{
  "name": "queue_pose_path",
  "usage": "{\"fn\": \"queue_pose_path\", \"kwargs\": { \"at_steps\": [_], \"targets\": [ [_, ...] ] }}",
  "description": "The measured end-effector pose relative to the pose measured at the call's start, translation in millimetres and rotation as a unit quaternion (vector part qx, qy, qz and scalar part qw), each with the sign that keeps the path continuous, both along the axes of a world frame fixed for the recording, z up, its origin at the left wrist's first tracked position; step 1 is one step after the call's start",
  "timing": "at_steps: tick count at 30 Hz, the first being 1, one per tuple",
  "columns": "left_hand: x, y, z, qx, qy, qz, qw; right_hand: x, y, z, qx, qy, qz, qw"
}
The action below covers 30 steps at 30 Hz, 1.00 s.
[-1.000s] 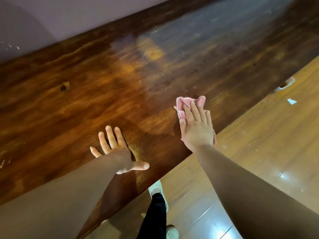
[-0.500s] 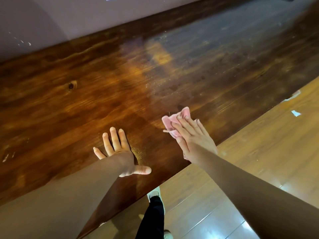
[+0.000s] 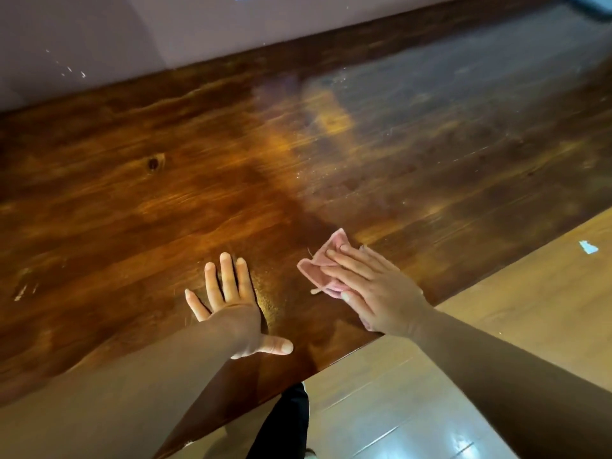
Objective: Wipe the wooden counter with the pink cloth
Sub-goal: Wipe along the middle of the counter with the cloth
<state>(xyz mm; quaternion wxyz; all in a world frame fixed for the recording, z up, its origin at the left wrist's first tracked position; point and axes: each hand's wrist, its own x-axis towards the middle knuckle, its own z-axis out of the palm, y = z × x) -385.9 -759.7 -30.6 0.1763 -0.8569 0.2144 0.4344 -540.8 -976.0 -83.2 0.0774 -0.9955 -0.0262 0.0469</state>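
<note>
Wiping is moving leftward along the near edge of the wooden counter [image 3: 139, 207] right now. The right hand [image 3: 374, 293] is lying flat, fingers straight and spread, pressing the pink cloth [image 3: 319, 265] down onto the wood. The cloth is sitting bunched under the fingertips, just beside the front edge, with a corner poking out ahead of the fingers.

Compared to a second ago, the cloth and right hand are sliding in toward the left hand [image 3: 231, 303], so the gap between the two hands is shrinking. They're near each other now but not touching. The left hand isn't shifting at all: it's staying planted palm down, fingers straight and splayed, thumb sticking out toward the edge, holding nothing, just bracing.

My read: this is one stroke of a sideways pass over the near strip. The far part of the counter up by the wall [image 3: 99, 38] is looking dull and speckled, so I'm guessing there's plenty left to wipe. The floor [image 3: 530, 309] has a small white scrap [image 3: 588, 247] on it, unrelated.
</note>
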Motion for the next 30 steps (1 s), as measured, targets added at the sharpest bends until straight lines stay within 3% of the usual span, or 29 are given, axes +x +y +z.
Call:
{"fn": "queue_pose_path", "kwargs": {
  "at_steps": [1, 5, 6, 10, 13, 18, 20, 22, 25, 27, 30],
  "targets": [
    [0.6, -0.4, -0.4, 0.002, 0.002, 0.001, 1.0, 8.7, -10.4, 0.4, 0.0, 0.002, -0.015, 1.0],
    [-0.1, -0.5, -0.9, 0.004, 0.009, 0.001, 1.0, 39.2, -1.1, 1.6, 0.011, -0.027, -0.249, 0.968],
    [-0.6, 0.1, -0.8, 0.001, 0.011, 0.001, 1.0, 34.6, 7.8, -0.3, 0.011, -0.039, -0.248, 0.968],
    [0.5, -1.3, 3.4, -0.003, 0.014, 0.0, 1.0, -3.2, 7.5, -7.5, 0.015, -0.04, -0.07, 0.997],
    [1.9, -3.8, 0.4, 0.006, 0.019, 0.001, 1.0, 8.2, -9.5, -3.2, 0.017, -0.027, -0.028, 0.999],
    [1.8, -5.0, -2.6, -0.007, -0.003, 0.012, 1.0, 88.9, -14.3, 8.1, 0.031, -0.014, -0.185, 0.982],
    [5.4, -12.9, 1.1, -0.075, -0.06, 0.057, 0.994, 78.8, -11.7, 1.1, 0.022, -0.034, -0.13, 0.991],
    [20.7, -31.5, 3.0, -0.212, -0.128, 0.135, 0.959, 53.4, -11.1, -5.7, 0.022, -0.046, -0.029, 0.998],
    [57.6, -68.7, -3.5, -0.399, -0.2, 0.224, 0.866, 49.7, -25.2, -7.3, 0.02, -0.041, 0.031, 0.999],
    [79.8, -89.9, -15.1, -0.445, -0.248, 0.246, 0.825, 73.1, -29.3, -6.0, 0.015, -0.042, 0.018, 0.999],
    [90.6, -101.1, -35.7, -0.463, -0.33, 0.221, 0.793, 95.9, -25.0, -4.9, 0.051, -0.065, -0.061, 0.995]
  ]
}}
